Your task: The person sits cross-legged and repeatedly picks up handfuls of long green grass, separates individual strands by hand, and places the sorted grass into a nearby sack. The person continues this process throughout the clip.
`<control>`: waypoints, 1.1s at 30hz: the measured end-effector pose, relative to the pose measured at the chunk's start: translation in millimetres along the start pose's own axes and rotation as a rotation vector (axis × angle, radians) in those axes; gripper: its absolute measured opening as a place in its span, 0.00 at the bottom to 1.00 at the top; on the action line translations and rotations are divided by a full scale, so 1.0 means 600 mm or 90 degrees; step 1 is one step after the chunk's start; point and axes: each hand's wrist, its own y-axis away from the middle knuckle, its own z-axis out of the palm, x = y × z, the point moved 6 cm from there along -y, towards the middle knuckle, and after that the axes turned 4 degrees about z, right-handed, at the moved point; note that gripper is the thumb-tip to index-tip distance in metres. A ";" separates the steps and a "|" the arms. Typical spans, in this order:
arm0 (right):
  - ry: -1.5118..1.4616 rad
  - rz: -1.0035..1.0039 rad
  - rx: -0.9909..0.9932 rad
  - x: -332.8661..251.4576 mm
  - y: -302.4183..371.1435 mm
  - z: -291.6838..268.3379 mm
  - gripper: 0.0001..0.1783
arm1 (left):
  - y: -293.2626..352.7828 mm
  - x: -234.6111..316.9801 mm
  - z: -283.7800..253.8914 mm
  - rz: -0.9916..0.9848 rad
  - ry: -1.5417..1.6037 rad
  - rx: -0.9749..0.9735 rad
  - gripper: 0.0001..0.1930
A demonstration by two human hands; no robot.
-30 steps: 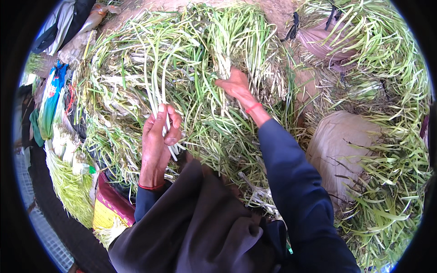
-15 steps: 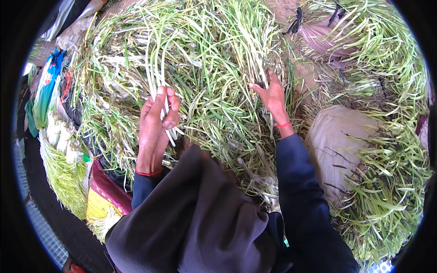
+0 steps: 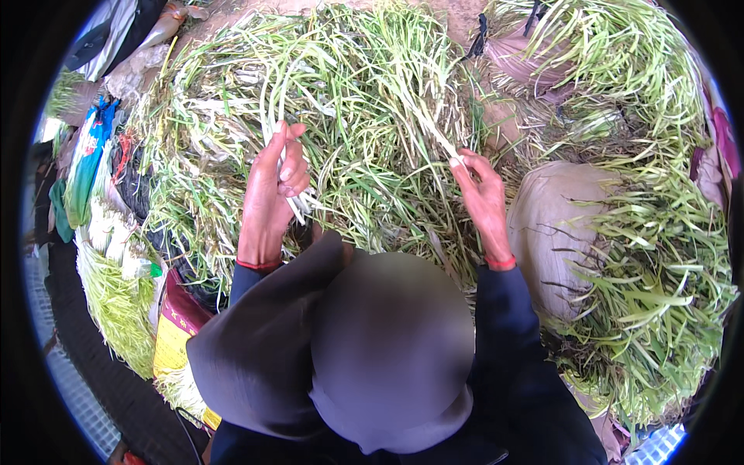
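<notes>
My left hand (image 3: 271, 182) is closed around a few long green stalks (image 3: 269, 101) that look like garlic chives. Their leaves stand up above the fingers, and the white stem ends stick out below the hand. To the right, my right hand (image 3: 484, 201) pinches the pale lower end of another stalk (image 3: 435, 130) between thumb and fingertips. Its green part still lies across the heap. Both hands are over a wide, tangled heap of the same greens (image 3: 349, 147), mixed with dry, withered leaves. A red cord circles each wrist.
A pale stuffed sack (image 3: 554, 225) lies right of my right forearm, with loose leaves (image 3: 651, 302) beyond it. A pinkish cloth bundle (image 3: 527, 58) sits far right. At left are tidy bundles of greens (image 3: 116, 302), a blue bag (image 3: 94, 151) and a yellow-and-maroon bag (image 3: 172, 337).
My right hand has come back toward me and closed from spread fingers onto a stalk. My left hand keeps its stalks and appears slightly higher. The view has shifted a little.
</notes>
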 end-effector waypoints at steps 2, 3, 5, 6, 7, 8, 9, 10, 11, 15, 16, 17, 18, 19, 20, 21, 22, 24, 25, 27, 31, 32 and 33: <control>-0.075 0.012 -0.017 -0.040 0.045 -0.030 0.13 | 0.011 0.006 0.013 -0.015 -0.029 0.002 0.20; -0.117 0.003 -0.013 -0.061 0.067 -0.043 0.12 | 0.017 0.010 0.023 -0.012 -0.022 -0.016 0.19; -0.201 -0.013 -0.005 -0.095 0.107 -0.062 0.12 | 0.027 0.020 0.043 0.005 -0.039 -0.041 0.17; -0.224 0.003 -0.014 -0.106 0.119 -0.065 0.12 | 0.034 0.021 0.045 -0.004 -0.058 -0.015 0.16; -0.248 0.017 -0.025 -0.115 0.128 -0.066 0.12 | 0.044 0.025 0.047 0.023 -0.081 0.013 0.14; -0.271 0.031 -0.038 -0.122 0.135 -0.062 0.12 | 0.046 0.029 0.054 0.030 -0.103 0.001 0.14; -0.292 0.032 -0.033 -0.128 0.138 -0.056 0.12 | 0.045 0.030 0.060 0.036 -0.126 -0.009 0.13; -0.279 0.051 -0.051 -0.129 0.140 -0.047 0.12 | 0.045 0.031 0.063 0.040 -0.148 -0.018 0.13; -0.305 0.062 -0.065 -0.129 0.143 -0.035 0.12 | 0.046 0.021 0.069 0.024 -0.148 -0.039 0.12; -0.353 0.083 -0.129 -0.119 0.147 0.018 0.14 | 0.051 -0.044 0.071 -0.098 -0.248 -0.084 0.15; -0.346 0.107 -0.133 -0.111 0.146 0.030 0.14 | 0.051 -0.061 0.072 -0.127 -0.255 -0.116 0.16; -0.346 0.102 -0.150 -0.108 0.146 0.042 0.14 | 0.050 -0.075 0.070 -0.155 -0.241 -0.119 0.17; -0.341 0.104 -0.163 -0.104 0.145 0.052 0.13 | 0.049 -0.085 0.069 -0.168 -0.228 -0.130 0.17; -0.338 0.103 -0.175 -0.101 0.144 0.061 0.12 | 0.047 -0.093 0.065 -0.176 -0.228 -0.125 0.17; -0.312 0.109 -0.189 -0.097 0.143 0.071 0.12 | 0.045 -0.100 0.061 -0.183 -0.227 -0.119 0.16; -0.289 0.111 -0.204 -0.094 0.142 0.079 0.12 | 0.040 -0.104 0.059 -0.177 -0.239 -0.115 0.15; -0.263 0.119 -0.218 -0.090 0.140 0.086 0.13 | 0.037 -0.107 0.056 -0.175 -0.224 -0.110 0.14; -0.245 0.118 -0.240 -0.085 0.138 0.095 0.13 | 0.034 -0.111 0.052 -0.170 -0.197 -0.102 0.14; -0.227 0.117 -0.254 -0.083 0.137 0.098 0.13 | 0.032 -0.112 0.051 -0.163 -0.179 -0.093 0.13; -0.207 0.100 -0.289 -0.080 0.134 0.104 0.14 | 0.029 -0.117 0.046 -0.157 -0.201 -0.073 0.12; -0.163 0.079 -0.238 -0.075 0.124 0.113 0.15 | 0.026 -0.125 0.037 -0.152 -0.217 -0.060 0.11; -0.152 0.055 -0.215 -0.077 0.119 0.114 0.14 | 0.024 -0.125 0.033 -0.146 -0.227 -0.055 0.10; -0.147 0.025 -0.196 -0.082 0.113 0.119 0.14 | 0.024 -0.128 0.029 -0.147 -0.226 -0.028 0.08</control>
